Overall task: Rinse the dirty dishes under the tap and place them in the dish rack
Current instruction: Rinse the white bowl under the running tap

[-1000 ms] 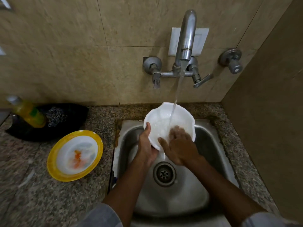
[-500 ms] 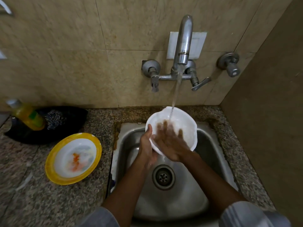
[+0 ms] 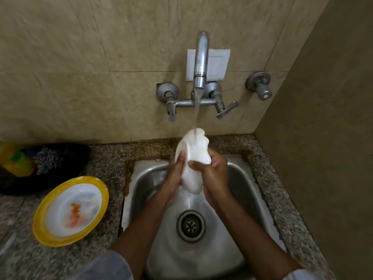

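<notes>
A white bowl (image 3: 193, 154) with a wavy rim is held on edge over the steel sink (image 3: 248, 184), its underside turned toward me. Water from the tap (image 3: 200, 63) runs onto its top rim. My left hand (image 3: 175, 174) grips the bowl's left side. My right hand (image 3: 214, 172) grips its right side with the thumb across the back. A yellow-rimmed plate (image 3: 70, 211) smeared with orange food lies on the granite counter to the left of the sink. No dish rack is in view.
A yellow bottle (image 3: 14, 160) and a steel scrubber (image 3: 49, 160) sit in a black tray (image 3: 76, 154) at the back left. The drain (image 3: 190, 225) lies below my hands. A brown wall (image 3: 323, 138) closes off the right side.
The bowl has turned from facing me to standing on edge with its back toward me. My right hand left the inside of the bowl and now grips its outside.
</notes>
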